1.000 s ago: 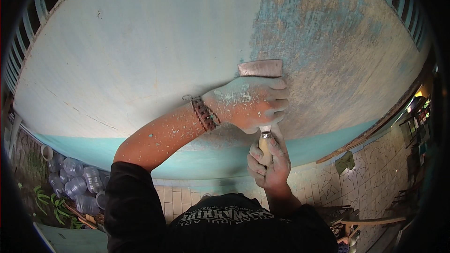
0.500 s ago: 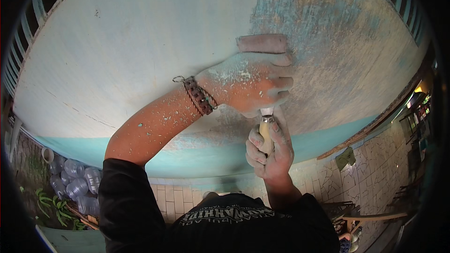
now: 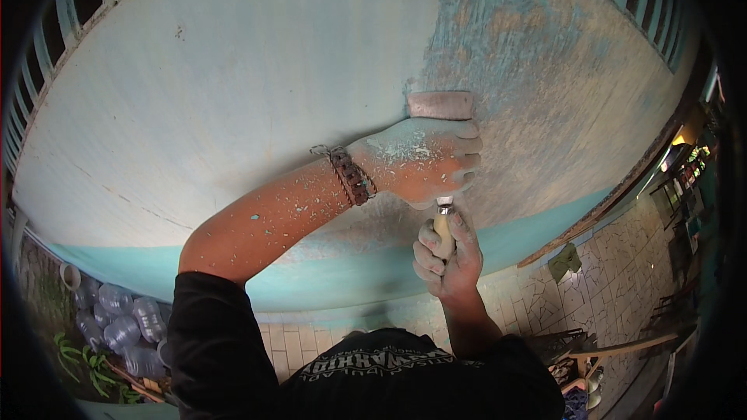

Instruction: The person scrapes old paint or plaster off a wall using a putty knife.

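Observation:
A scraper with a wide, dusty flat blade [image 3: 440, 105] and a pale yellow handle [image 3: 443, 235] lies against the wall [image 3: 257, 70]. My right hand [image 3: 451, 257], coated in dust, is wrapped round the handle. Farther up the tool, my left hand [image 3: 424, 157] lies over it behind the blade, its fingers closed at the blade's right side. Paint flakes speckle the hand and forearm, and a dark braided bracelet [image 3: 352, 176] circles the wrist. Left of the blade the wall keeps pale paint; to the right, a patchy blue and tan surface [image 3: 537, 101] shows.
A turquoise band [image 3: 311, 272] runs along the wall's foot, above a tiled floor [image 3: 599, 280]. Clear plastic bottles [image 3: 123, 333] and green plants [image 3: 97, 365] are at lower left. A dark green cloth [image 3: 564, 262] lies on the tiles. Slatted railings [image 3: 646, 4] border the wall's top.
Both hands and the scraper have moved down the wall toward me. Bare patchy surface shows above the blade. The view has shifted slightly; both hands keep their hold.

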A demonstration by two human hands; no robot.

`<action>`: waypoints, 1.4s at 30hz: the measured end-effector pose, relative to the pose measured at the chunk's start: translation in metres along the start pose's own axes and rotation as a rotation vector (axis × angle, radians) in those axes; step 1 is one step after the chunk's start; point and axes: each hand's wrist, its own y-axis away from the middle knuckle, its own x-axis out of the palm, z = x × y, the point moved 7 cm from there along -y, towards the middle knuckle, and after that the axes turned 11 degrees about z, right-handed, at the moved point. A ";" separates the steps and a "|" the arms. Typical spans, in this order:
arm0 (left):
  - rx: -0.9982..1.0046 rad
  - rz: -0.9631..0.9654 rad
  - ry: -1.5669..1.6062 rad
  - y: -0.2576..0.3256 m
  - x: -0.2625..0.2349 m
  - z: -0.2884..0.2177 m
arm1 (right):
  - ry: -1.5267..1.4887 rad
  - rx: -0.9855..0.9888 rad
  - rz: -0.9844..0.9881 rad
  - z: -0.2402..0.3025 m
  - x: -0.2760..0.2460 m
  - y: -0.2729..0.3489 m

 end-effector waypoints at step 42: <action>0.083 -0.119 0.012 -0.004 -0.016 0.018 | 0.087 -0.051 -0.057 0.007 0.011 -0.009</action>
